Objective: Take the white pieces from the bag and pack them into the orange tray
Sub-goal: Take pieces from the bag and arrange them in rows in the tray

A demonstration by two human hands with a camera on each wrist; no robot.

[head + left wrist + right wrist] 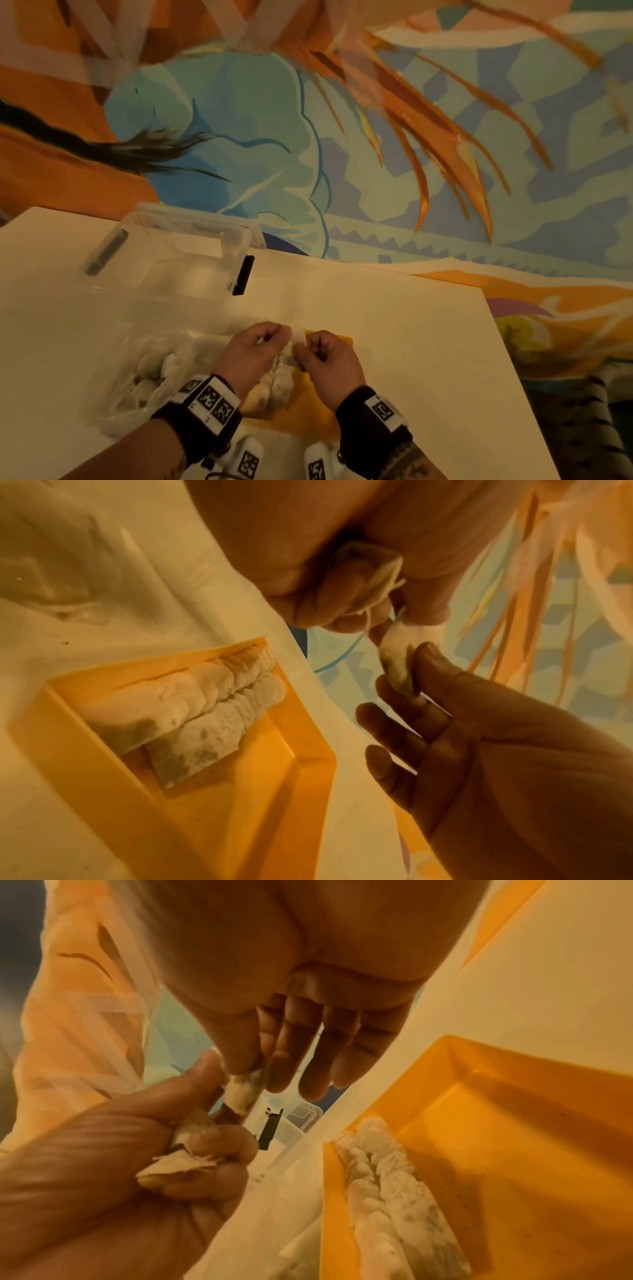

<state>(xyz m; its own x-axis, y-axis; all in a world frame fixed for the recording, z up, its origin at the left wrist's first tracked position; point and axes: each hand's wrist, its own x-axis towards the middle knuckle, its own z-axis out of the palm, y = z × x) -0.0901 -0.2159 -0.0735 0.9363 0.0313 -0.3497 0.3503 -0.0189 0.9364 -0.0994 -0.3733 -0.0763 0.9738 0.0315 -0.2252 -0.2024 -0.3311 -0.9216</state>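
Two hands meet low in the centre of the head view, above an orange tray [318, 416] on a pale desk [394, 325]. The left hand [251, 353] has its fingers curled round a crumpled bit of white paper and thread, which shows near the top centre of the left wrist view. The right hand [330, 359] pinches one small white piece [399, 666] between thumb and forefinger, its other fingers relaxed and slightly spread; the left hand's fingertips seem to touch the upper end of the same piece, though this is hard to confirm. The piece looks like a thin, soft sachet with dark speckles showing through, so it is probably very light, limp and easy to tear or crush. A gentle pinch near an edge or corner, not a squeeze across the filled middle, seems the safest hold. In the tray, at the left of the left wrist view, two rows of packed pieces [205, 710] stand on edge, pressed side by side, with bare orange floor beside them. A clear plastic bag [144, 383] holding more white pieces lies at the lower left of the head view, just beside the left wrist. A clear plastic box [191, 253] sits further back, upper left on the desk, well apart from the hands.
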